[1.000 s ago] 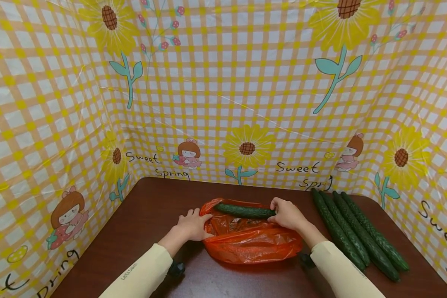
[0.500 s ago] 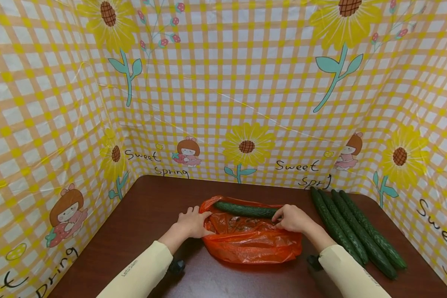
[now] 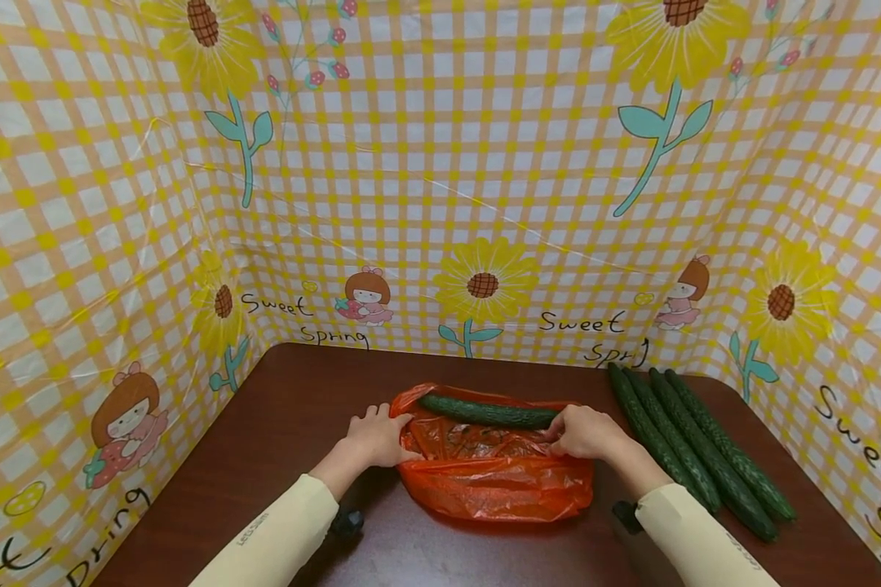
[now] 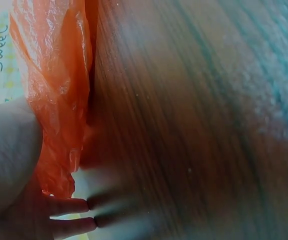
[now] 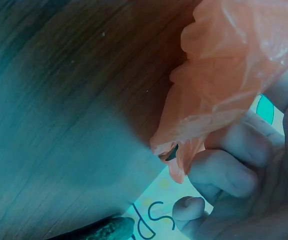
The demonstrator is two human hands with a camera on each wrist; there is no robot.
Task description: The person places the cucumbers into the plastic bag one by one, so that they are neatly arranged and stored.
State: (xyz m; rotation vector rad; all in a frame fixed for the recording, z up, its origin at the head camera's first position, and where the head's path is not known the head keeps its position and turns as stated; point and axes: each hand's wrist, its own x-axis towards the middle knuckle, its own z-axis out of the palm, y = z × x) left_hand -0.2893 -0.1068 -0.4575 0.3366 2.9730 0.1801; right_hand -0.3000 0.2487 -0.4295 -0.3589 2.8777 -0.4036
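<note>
A thin red-orange plastic bag (image 3: 495, 489) lies on the table with its mouth spread, facing up. Along its far inner side lies a dark green cucumber (image 3: 484, 410). My left hand (image 3: 377, 436) rests at the bag's left end, fingers fairly straight and spread; in the left wrist view the bag hangs between thumb and fingers. At the right end my right hand (image 3: 583, 430) grips the bag's rim beside the cucumber's end, which its fingers partly hide. Curled fingers (image 5: 224, 172) lie against the crumpled bag edge in the right wrist view.
Several cucumbers (image 3: 705, 448) lie side by side at the table's right. Behind the brown table (image 3: 301, 383) and along its sides stands a checked, sunflower-printed cloth (image 3: 411, 204). A dark object (image 3: 348, 522) shows by the left wrist, another (image 3: 626, 516) by the right.
My right hand has slid right, from holding the cucumber's right end to the bag's right rim. The cucumber lies a little lower in the bag. The left hand has stayed in place.
</note>
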